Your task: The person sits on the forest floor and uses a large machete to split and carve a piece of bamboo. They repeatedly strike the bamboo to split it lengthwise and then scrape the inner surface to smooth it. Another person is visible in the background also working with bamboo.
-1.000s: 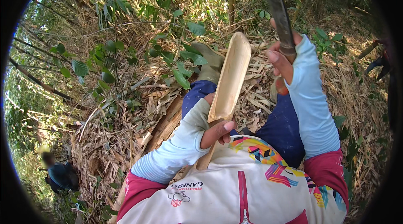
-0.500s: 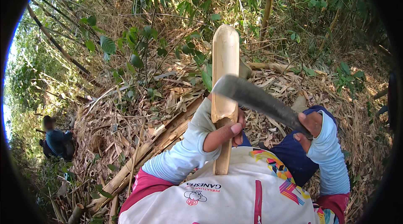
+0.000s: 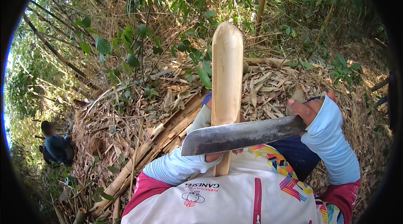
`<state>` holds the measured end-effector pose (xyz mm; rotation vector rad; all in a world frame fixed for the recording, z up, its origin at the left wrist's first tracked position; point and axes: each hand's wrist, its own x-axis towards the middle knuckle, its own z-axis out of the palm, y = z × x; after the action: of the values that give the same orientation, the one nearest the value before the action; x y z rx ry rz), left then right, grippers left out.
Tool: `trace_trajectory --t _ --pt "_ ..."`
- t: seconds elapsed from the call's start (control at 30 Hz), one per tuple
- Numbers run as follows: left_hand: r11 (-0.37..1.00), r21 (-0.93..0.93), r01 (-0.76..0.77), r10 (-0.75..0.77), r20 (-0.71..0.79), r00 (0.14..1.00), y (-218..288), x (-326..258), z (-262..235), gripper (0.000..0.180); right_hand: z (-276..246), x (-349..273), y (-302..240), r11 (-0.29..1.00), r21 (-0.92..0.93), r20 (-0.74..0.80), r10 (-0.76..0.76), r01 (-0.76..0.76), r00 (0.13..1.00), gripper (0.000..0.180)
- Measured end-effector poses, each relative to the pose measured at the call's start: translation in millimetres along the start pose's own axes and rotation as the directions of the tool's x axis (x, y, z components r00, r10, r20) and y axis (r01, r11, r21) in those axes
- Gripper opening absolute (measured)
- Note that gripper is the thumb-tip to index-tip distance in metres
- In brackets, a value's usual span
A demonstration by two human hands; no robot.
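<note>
A pale, hollowed bamboo piece (image 3: 227,73), with a rounded top and a narrow handle-like lower end, stands nearly upright in front of my chest. My left hand (image 3: 213,157) is closed round its narrow part, mostly hidden behind the blade. In my right hand (image 3: 308,108) is a machete (image 3: 243,135) with a broad dark blade; its grip is covered by my fingers. The blade lies crosswise over the lower part of the bamboo piece, its tip pointing left. Whether the edge touches the bamboo I cannot tell.
A split bamboo log (image 3: 168,133) lies slantwise at my left on dry leaves (image 3: 268,83). Upright bamboo stems and green plants (image 3: 134,35) grow ahead. Another person (image 3: 56,144) in dark clothing sits far left.
My right hand has risen slightly, and the machete has swung from slanting up leftward to nearly level, tip lower, now across my left hand. The bamboo piece stays in the left hand.
</note>
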<state>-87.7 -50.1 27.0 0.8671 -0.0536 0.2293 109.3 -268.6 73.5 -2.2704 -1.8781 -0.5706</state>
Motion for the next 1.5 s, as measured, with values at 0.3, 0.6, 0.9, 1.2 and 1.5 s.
trace_trajectory --t 0.3,0.6,0.9,1.2,1.5 --pt "0.977 0.213 -0.03 0.017 0.063 0.998 2.0 -9.3 -0.8 0.081 -7.1 4.2 8.3 0.996 -0.085 -0.061 -0.014 0.009 0.998 0.041" --pt "0.937 0.334 0.102 -0.081 -0.076 0.994 8.5 0.2 20.1 0.068 -17.0 12.0 14.5 0.985 -0.171 -0.04 0.005 -0.012 0.999 0.039" --pt "0.937 0.34 0.079 -0.062 -0.06 0.996 2.2 -3.6 21.6 0.055 -33.0 22.9 34.8 0.979 -0.165 -0.006 0.116 -0.115 0.993 0.059" --pt "0.915 0.379 0.141 -0.088 -0.154 0.984 1.2 -4.0 17.7 0.056 -25.2 5.1 37.8 0.962 -0.273 0.003 0.024 -0.022 1.0 0.054" --pt "0.927 0.366 0.078 -0.042 -0.105 0.994 -4.2 -3.8 16.5 0.056 -45.9 14.2 49.3 0.961 -0.172 -0.062 0.211 -0.218 0.976 0.063"
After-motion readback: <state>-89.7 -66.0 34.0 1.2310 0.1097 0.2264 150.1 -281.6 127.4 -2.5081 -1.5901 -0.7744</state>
